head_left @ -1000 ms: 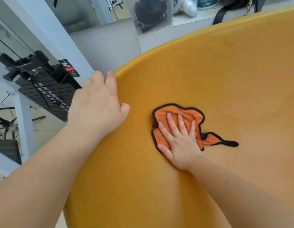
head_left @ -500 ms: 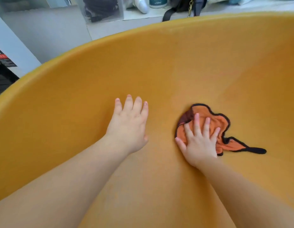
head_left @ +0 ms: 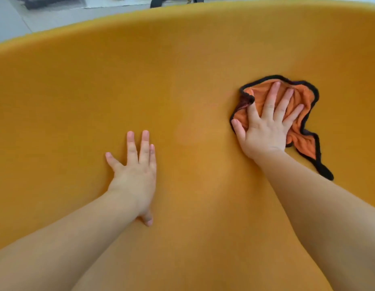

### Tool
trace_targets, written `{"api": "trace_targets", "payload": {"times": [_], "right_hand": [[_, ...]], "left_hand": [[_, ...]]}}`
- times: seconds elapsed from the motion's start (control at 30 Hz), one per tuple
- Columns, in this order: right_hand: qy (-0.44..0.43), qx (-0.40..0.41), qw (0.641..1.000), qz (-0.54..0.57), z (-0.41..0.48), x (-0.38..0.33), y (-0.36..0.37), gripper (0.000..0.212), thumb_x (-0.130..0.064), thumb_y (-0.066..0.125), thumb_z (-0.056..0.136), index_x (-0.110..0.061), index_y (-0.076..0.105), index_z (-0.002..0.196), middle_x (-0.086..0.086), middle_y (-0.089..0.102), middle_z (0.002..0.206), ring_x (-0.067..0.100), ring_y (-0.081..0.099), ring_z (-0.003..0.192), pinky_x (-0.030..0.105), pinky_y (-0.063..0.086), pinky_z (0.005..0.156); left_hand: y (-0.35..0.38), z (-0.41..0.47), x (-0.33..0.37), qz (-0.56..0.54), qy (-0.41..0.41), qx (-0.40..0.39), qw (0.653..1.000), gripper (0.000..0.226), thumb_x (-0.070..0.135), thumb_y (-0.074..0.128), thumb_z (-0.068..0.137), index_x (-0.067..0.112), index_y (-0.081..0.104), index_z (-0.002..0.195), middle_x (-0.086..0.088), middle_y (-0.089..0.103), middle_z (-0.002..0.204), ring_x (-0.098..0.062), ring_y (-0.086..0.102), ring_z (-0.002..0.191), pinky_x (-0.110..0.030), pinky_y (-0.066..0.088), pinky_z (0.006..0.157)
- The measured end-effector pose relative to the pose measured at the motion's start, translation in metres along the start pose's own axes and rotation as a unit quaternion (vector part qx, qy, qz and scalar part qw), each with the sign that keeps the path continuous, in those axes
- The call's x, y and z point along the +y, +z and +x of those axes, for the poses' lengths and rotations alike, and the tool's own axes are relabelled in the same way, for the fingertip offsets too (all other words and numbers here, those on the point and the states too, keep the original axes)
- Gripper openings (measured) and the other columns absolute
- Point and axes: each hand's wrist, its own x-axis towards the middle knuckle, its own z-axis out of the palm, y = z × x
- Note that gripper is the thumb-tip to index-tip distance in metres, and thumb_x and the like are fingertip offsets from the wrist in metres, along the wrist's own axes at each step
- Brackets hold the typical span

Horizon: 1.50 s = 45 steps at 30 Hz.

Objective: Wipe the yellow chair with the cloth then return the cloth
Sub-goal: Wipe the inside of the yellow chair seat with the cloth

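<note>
1. Yellow chair is filling nearly the whole view, its curved rim running across the top
2. Cloth, orange with black edging, is lying bunched on the chair surface, upper right of centre; a narrow tail of it is trailing down and right, beside the right wrist
3. Right hand is pressing flat on the cloth, fingers straight and spread, not curling round it; a dark fold of cloth is covering the index fingertip
4. Left hand is resting flat on bare chair surface, lower and left of centre, fingers straight, thumb splayed, holding nothing, well apart from the cloth
5. Both forearms are coming in from the bottom corners and covering the lower part of the chair
6. Beyond the rim: a pale ledge, a dark container at top left and a dark strap at top centre, all too blurred to identify
7. Open room: bare chair surface is stretching between the two hands, left of the left hand, and from the cloth up to the rim; right of the cloth it is running out of frame
</note>
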Motion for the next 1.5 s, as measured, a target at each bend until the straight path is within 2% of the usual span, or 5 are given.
{"api": "trace_targets", "payload": {"times": [0.3,0.53,0.83,1.17,1.5], "right_hand": [[-0.416,-0.012,0.909,0.026,-0.072,-0.077,0.033,0.066,-0.067,0.034,0.097,-0.046,0.019,0.158,-0.001,0.012,0.170,0.038,0.012,0.155,0.071,0.001,0.118],[0.071,0.078,0.994,0.040,0.040,-0.020,-0.014,0.104,-0.082,0.036,0.087,-0.020,-0.001,0.162,0.027,-0.005,0.166,0.052,-0.005,0.151,0.079,-0.004,0.111],[-0.296,0.063,0.953,-0.018,-0.030,-0.047,0.022,0.081,-0.073,0.047,0.091,-0.036,0.022,0.160,0.008,0.015,0.169,0.040,0.019,0.153,0.067,0.015,0.118],[0.039,0.047,0.998,-0.005,0.041,-0.042,-0.031,0.100,-0.076,0.045,0.083,0.005,0.042,0.142,0.043,0.003,0.159,0.062,0.003,0.147,0.073,0.003,0.117],[-0.419,-0.101,0.902,0.005,-0.091,-0.038,0.020,0.072,-0.065,0.031,0.099,-0.035,0.011,0.162,0.001,0.002,0.170,0.034,0.009,0.156,0.052,0.000,0.125]], "left_hand": [[-0.001,0.001,0.004,0.003,0.016,-0.006,1.000,0.165,0.073,0.085,0.037,0.004,-0.010,0.154,-0.033,-0.055,0.133,-0.064,-0.037,0.127,-0.077,0.022,0.106],[0.003,0.002,0.003,-0.013,0.027,0.003,1.000,0.175,0.070,0.087,0.037,0.000,-0.034,0.142,-0.030,-0.058,0.132,-0.062,-0.039,0.127,-0.076,0.019,0.107],[0.004,0.002,0.001,-0.007,0.028,0.004,1.000,0.175,0.074,0.085,0.037,0.003,-0.035,0.142,-0.027,-0.059,0.132,-0.061,-0.039,0.128,-0.075,0.019,0.109],[0.007,0.001,0.001,-0.013,0.036,0.017,0.999,0.175,0.074,0.085,0.037,0.005,-0.037,0.141,-0.024,-0.060,0.133,-0.060,-0.039,0.129,-0.071,0.018,0.112],[0.009,0.000,-0.002,-0.023,0.040,0.036,0.998,0.175,0.076,0.084,0.035,0.009,-0.032,0.147,-0.018,-0.059,0.137,-0.056,-0.041,0.131,-0.069,0.017,0.113]]}}
